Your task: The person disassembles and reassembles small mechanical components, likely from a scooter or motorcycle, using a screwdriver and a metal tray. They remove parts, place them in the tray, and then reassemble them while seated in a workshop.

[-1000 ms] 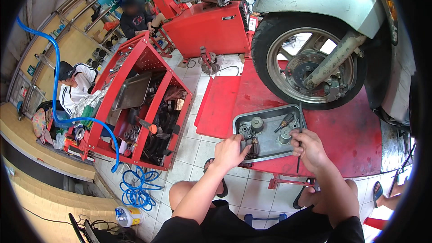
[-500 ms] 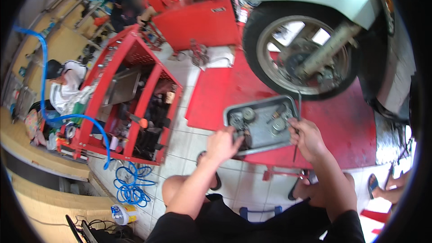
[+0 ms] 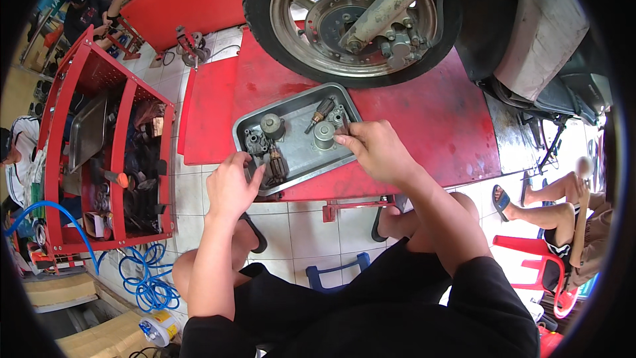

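Note:
A rectangular metal tray (image 3: 301, 159) rests on a red lift platform (image 3: 437, 126). Inside are two silvery cylindrical housings (image 3: 271, 125) (image 3: 324, 133), small grey castings (image 3: 256, 141), and two dark cylindrical parts with copper bands (image 3: 277, 162) (image 3: 320, 114). My left hand (image 3: 228, 182) has its fingers curled on the tray's left rim, thumb just beside the lower dark part. My right hand (image 3: 374, 149) is closed at the tray's right end, beside a housing, pinching something dark that its fingers mostly hide.
A motorcycle front wheel (image 3: 265, 13) stands behind the tray. A red tool cart (image 3: 122, 225) is at left, coiled blue hose (image 3: 142, 278) below it. A blue stool (image 3: 338, 272) is between my legs. Other people sit at right (image 3: 563, 219) and far left (image 3: 20, 172).
My view has shifted, so the wheel sits higher and more of the seated person at right shows. The long dark rod in my right hand is no longer plainly visible. Both hands remain at the tray.

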